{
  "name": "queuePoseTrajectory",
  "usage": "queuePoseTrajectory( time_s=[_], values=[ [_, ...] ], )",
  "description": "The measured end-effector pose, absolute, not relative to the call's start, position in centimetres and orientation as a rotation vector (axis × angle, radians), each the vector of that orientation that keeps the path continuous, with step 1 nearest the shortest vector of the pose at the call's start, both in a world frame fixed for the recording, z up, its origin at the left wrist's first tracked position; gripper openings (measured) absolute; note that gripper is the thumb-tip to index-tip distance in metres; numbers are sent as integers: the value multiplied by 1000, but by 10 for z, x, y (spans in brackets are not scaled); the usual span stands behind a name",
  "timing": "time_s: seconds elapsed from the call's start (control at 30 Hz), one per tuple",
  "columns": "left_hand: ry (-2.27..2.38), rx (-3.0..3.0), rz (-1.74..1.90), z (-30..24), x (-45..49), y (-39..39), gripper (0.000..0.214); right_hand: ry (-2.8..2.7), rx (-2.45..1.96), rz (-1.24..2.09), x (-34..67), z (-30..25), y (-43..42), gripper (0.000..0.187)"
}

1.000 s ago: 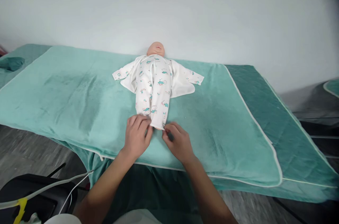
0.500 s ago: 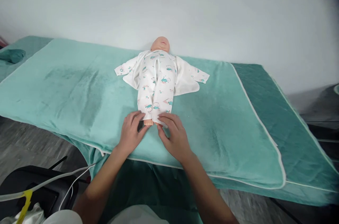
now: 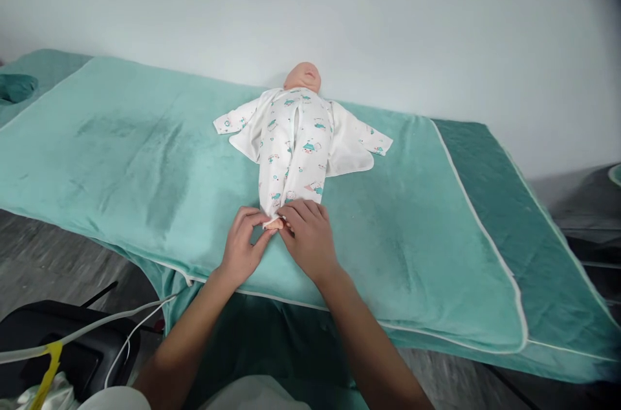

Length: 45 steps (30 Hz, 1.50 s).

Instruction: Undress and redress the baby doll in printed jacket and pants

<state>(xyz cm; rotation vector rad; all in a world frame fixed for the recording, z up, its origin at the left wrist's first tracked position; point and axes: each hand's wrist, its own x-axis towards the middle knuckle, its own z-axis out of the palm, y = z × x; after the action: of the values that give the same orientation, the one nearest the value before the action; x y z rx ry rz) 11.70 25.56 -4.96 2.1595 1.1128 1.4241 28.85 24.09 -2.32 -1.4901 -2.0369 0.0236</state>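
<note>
A baby doll (image 3: 303, 77) lies on its back with its head toward the wall. It wears a white printed top with both sleeves (image 3: 376, 138) spread out and white printed trousers (image 3: 308, 158) down to the ankles. My left hand (image 3: 242, 245) pinches the trouser cuff at the foot on the left side. Over the other cuff, my right hand (image 3: 308, 238) has its fingers bent on the cloth near the inner hem. One small doll foot (image 3: 275, 224) shows between my hands; the other is mostly covered by my right hand.
A green plush sheet (image 3: 388, 222) with pale piping covers the massage bed (image 3: 548, 268), which stands against a white wall (image 3: 339, 9). At lower left are a black chair or case (image 3: 72, 339), a pale cable (image 3: 97, 329) and a yellow tie (image 3: 51, 365).
My right hand has moved left, from the outer side of its cuff to the inner side between the feet. My left hand stays at its cuff. The view has shifted slightly.
</note>
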Motion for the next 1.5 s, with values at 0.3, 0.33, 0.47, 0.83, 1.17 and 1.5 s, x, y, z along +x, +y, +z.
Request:
queuePoseTrajectory(
  time_s=[0.3,0.33,0.47,0.83,1.17,1.5],
  values=[
    [982,1978,1195,-47,93,269,12,-1807,-1267,253,313,-26,231,9],
    [1046,1978,1192,-48,92,279,14,-1731,-1290,248,323,-29,236,10],
    [1368,2253,1101,-55,95,333,29,-1643,-1547,71,366,-46,275,27],
    [1174,2631,760,-55,141,430,28,-2192,-1636,-59,392,-60,345,44],
    [1181,2460,708,-52,148,426,43,-2176,-1708,-123,383,-52,357,33],
    [1381,2511,697,-46,146,419,20,-2191,-1698,-130,389,-48,324,21]
  ],
)
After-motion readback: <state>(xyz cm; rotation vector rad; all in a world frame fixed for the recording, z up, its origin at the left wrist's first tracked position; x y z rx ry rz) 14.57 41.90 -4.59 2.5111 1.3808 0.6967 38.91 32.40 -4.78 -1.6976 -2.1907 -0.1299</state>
